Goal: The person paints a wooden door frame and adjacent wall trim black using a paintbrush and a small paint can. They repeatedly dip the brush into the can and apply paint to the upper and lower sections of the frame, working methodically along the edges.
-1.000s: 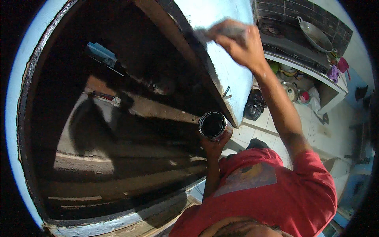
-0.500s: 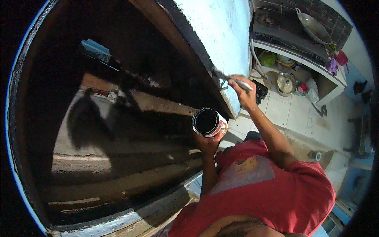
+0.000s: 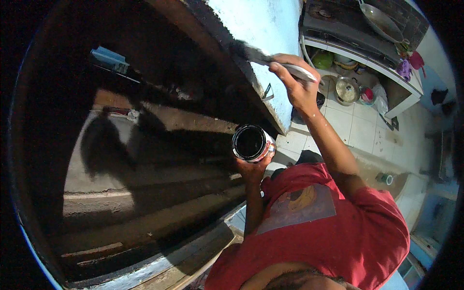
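My right hand [image 3: 298, 84] grips a paintbrush [image 3: 261, 56] by its pale handle. The dark bristles lie against the black-painted edge strip [image 3: 223, 37] of the light blue wall [image 3: 263, 21]. Lower down, my left hand [image 3: 253, 168] is closed around a paint can [image 3: 251, 143] from below. The can is tilted so that its round opening shows, dark inside with a smeared rim; the paint level cannot be made out. A small metal latch piece [image 3: 267, 91] sits on the wall's edge below the brush.
To the right is a counter [image 3: 365, 63] with a black top and a wok [image 3: 382, 23]. Beneath it stand a lidded pot [image 3: 347, 91] and other kitchenware on the tiled floor [image 3: 338, 123]. A small cup [image 3: 385, 179] lies farther right. Shadowed ledges [image 3: 104, 195] fill the left.
My right hand and the brush have moved up along the wall's edge, away from the latch piece. The paint can has shifted slightly up and left in my left hand.
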`<state>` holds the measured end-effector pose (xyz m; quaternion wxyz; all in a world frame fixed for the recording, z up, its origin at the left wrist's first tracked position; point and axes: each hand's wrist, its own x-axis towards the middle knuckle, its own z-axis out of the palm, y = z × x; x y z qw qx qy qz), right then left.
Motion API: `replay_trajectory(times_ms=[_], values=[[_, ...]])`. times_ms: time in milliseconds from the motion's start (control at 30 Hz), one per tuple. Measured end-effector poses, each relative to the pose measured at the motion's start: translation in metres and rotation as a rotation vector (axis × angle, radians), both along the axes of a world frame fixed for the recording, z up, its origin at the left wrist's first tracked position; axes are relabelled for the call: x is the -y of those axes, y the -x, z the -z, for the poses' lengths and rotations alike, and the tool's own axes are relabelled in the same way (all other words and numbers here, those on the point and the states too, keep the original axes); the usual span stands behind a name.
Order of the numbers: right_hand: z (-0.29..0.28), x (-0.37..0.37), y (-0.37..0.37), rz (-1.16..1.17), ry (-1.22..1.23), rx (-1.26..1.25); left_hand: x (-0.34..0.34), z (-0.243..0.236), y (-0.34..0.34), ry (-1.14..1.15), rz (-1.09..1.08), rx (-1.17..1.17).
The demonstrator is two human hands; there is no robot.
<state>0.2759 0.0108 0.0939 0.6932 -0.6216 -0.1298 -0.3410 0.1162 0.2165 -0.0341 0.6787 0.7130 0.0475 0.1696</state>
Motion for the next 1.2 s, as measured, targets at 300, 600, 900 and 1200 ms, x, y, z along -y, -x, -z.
replay_trajectory(times_ms=[300,600,900,1200], values=[[0.142,-0.019,0.042,-0.086,-0.127,-0.519,-0.011,-0.002,0.003,-0.122,0.03,0.034],[0.037,-0.039,0.024,-0.02,0.001,-0.195,-0.005,-0.008,0.001,-0.01,0.052,-0.012],[0.073,-0.031,0.036,-0.011,0.153,-0.588,-0.005,0.002,0.005,-0.079,-0.043,0.011],[-0.029,-0.015,0.058,-0.101,-0.088,-0.137,-0.008,-0.003,0.014,-0.143,-0.048,-0.002]])
